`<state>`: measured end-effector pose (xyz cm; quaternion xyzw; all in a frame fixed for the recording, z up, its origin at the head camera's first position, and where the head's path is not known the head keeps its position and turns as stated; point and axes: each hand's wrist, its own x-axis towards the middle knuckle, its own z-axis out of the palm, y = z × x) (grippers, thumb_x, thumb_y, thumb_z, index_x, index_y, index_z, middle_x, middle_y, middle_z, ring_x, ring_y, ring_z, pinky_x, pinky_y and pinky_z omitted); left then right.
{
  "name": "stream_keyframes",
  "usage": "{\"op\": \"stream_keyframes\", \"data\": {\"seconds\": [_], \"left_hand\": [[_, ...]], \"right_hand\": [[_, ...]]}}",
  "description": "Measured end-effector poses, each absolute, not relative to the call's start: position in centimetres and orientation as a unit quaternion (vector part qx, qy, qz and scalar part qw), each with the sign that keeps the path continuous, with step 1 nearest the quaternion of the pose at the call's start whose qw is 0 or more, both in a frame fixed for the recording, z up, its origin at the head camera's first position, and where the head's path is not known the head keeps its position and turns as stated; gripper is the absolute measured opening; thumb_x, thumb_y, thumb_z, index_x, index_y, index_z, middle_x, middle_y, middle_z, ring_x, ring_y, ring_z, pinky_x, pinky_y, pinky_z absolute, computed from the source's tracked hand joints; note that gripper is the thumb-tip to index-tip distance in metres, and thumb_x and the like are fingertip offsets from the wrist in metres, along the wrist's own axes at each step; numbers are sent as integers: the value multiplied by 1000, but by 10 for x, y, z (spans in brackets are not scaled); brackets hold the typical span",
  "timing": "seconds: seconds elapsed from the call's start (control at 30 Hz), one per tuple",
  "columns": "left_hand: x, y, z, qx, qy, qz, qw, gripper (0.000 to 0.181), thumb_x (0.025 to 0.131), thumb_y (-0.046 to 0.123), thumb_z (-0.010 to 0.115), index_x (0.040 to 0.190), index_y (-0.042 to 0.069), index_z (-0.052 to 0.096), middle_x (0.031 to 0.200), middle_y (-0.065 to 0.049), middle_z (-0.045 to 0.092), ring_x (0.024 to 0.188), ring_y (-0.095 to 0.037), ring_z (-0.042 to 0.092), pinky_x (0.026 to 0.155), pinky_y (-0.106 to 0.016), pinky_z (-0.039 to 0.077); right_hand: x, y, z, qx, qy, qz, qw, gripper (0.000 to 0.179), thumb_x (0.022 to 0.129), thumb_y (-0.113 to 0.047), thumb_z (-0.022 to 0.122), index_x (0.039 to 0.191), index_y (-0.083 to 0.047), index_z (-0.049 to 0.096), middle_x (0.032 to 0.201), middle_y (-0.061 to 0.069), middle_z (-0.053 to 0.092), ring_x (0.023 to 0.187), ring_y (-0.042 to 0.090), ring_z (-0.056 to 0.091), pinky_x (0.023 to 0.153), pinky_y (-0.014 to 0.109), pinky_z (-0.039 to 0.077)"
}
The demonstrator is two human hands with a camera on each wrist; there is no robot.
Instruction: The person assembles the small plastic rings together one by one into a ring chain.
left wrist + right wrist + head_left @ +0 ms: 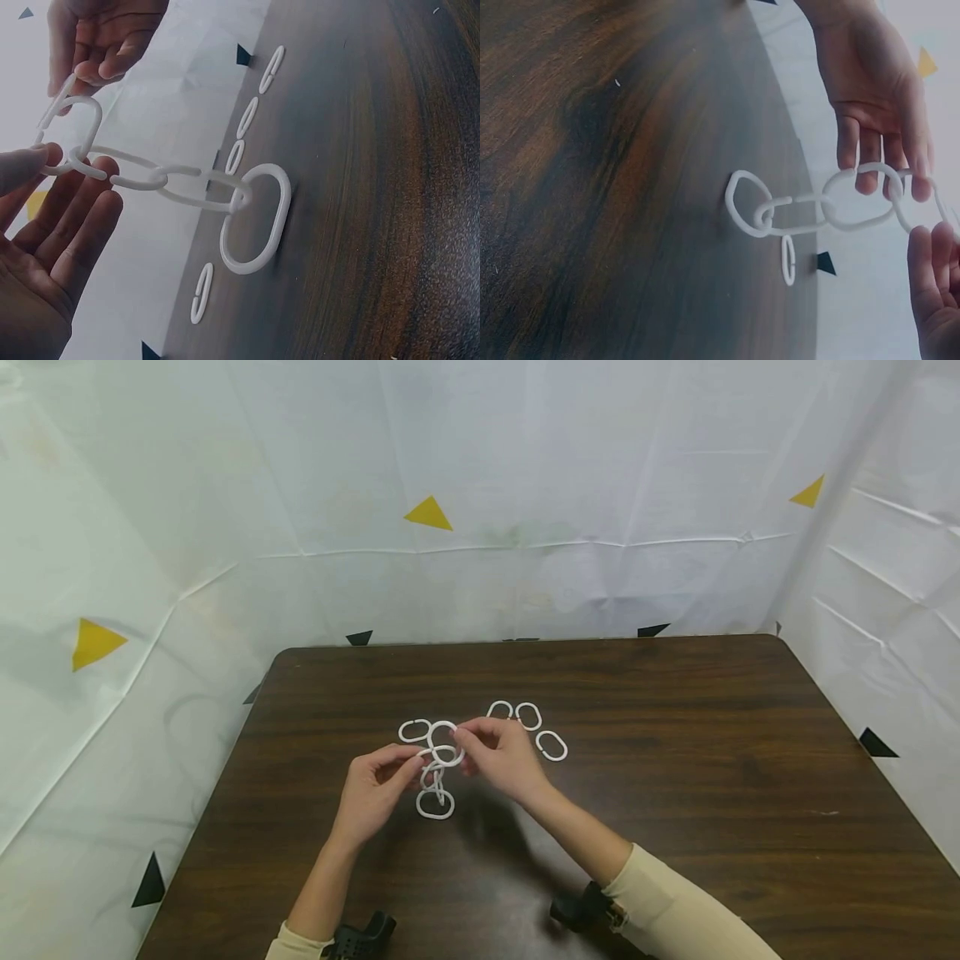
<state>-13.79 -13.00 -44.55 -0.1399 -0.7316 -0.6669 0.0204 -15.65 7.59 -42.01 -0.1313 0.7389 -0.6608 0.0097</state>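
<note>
A short chain of white plastic oval links [281, 217] hangs from both hands above the table. In the head view, my left hand [375, 793] pinches one upper link [97, 124] between thumb and fingers. My right hand [504, 758] pinches the topmost link [442, 723] by its right side. These two links overlap between the fingertips; whether they are fully joined I cannot tell. Below them the joined links dangle to the lowest link [435, 817], close to the tabletop. The right wrist view shows the left hand [874, 90] above the chain and the right hand [937, 300] lower right.
Loose white links lie on the dark wood table [675, 793]: one link [412, 721] left of the hands, and several beyond the right hand, including one link [566, 750] at far right. White sheets [562, 460] with yellow and black triangles surround the table's back and sides.
</note>
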Motion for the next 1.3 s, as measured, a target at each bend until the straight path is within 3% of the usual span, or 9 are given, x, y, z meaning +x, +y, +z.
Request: {"op": "stream_keyframes", "data": {"seconds": [0.17,0.33,0.57,0.77,1.07,1.3], "left_hand": [[-133,-127,-433,-150,-731,-666,19,16,91,-5,64,105,-14,67,94,-27,66,75,-13,68,69,-49,57],[-138,-130,-444,-149,-734,-662,19,17,92,-2,65,106,-11,68,93,-23,66,76,-14,68,70,-47,58],[-136,-129,-439,-155,-732,-663,20,18,92,-3,65,106,-14,67,94,-26,65,76,-15,68,69,-46,58],[-133,-128,-431,-150,-734,-662,15,16,92,-5,64,105,-14,66,94,-28,66,75,-11,68,68,-47,58],[-138,-131,-443,-137,-737,-662,-2,19,92,-3,64,108,-13,66,98,-30,66,77,-14,69,72,-54,55],[-145,-134,-460,-132,-742,-657,-5,24,93,5,67,113,-8,67,101,-25,69,87,-39,69,72,-47,57]], "right_hand": [[-157,74,-421,-119,752,-648,3,15,95,-7,64,96,7,71,70,16,65,56,20,64,57,35,58],[-159,74,-426,-108,767,-632,-7,15,93,-5,66,95,8,71,70,19,67,58,31,66,57,40,58],[-158,74,-426,-99,782,-615,-15,12,92,-8,68,92,3,73,68,11,69,55,19,66,55,29,55],[-159,75,-428,-95,757,-646,-13,13,92,-6,66,94,5,71,72,17,68,57,21,67,56,32,58],[-159,74,-426,-89,712,-696,4,12,94,-4,63,98,8,67,75,21,66,70,39,69,61,38,59],[-157,71,-427,-102,707,-700,1,6,92,1,64,93,6,67,76,21,67,69,33,70,61,39,60]]}}
